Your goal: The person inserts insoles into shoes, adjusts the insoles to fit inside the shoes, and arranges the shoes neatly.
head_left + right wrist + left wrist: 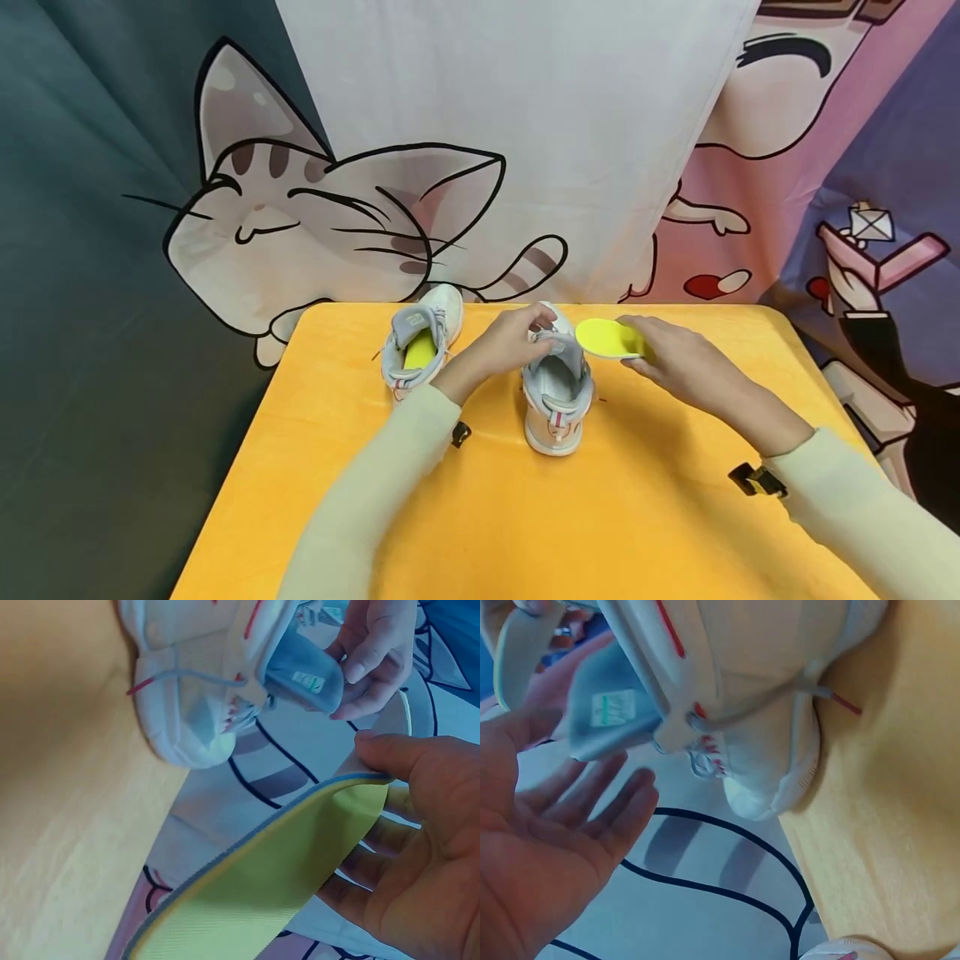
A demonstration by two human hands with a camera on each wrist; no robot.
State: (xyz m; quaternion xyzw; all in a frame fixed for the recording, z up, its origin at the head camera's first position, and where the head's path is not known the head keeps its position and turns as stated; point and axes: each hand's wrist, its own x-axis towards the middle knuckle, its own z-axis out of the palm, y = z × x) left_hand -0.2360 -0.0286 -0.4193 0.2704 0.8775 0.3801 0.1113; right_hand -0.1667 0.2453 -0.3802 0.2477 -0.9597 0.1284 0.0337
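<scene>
A white sneaker [557, 425] with a grey lining and red-tipped laces stands on the table, heel toward me. My left hand [513, 337] is at its grey tongue [611, 705], thumb and fingers spread apart at the tongue's edge; whether they touch it is unclear. My right hand [678, 358] holds a yellow insole [603, 338] in the air just right of the shoe. The right wrist view shows the thumb on one side of the insole [277, 870] and the fingers on the other. Inside the sneaker, the grey footbed shows.
A second white sneaker [447, 312] stands to the left, with a yellow insole [421, 350] inside. Both shoes are on a yellow-orange table [480, 533]. Behind the table's far edge hangs a cartoon-printed cloth [600, 167].
</scene>
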